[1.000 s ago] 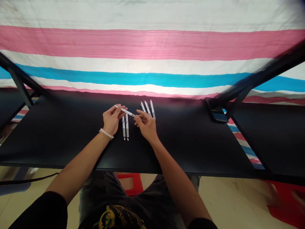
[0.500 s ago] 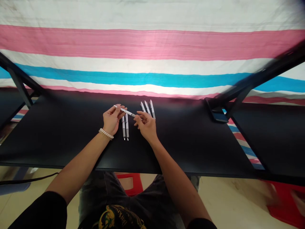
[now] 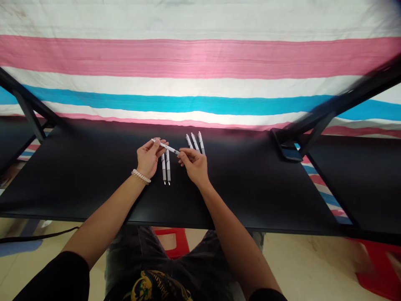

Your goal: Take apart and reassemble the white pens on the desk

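Observation:
My left hand (image 3: pixel 148 158), with a beaded bracelet on the wrist, holds one end of a white pen (image 3: pixel 166 146) just above the black table (image 3: pixel 78 175). Fingertips of my right hand (image 3: pixel 194 165) pinch the pen's other end. Two white pens (image 3: pixel 166 169) lie side by side on the table between my hands, tips toward me. Three more white pens (image 3: pixel 194 142) lie in a row just beyond my right hand, partly hidden by its fingers.
A black metal frame bar (image 3: pixel 332 110) slants down to a bracket (image 3: pixel 286 150) at the table's right. Another black bar (image 3: pixel 25 104) stands at the left. A striped cloth (image 3: pixel 200 58) hangs behind. Red stools (image 3: pixel 171 240) stand on the floor below.
My right hand's fingertips have closed onto the pen's near end. Otherwise both hands and the pens on the table stay where they were.

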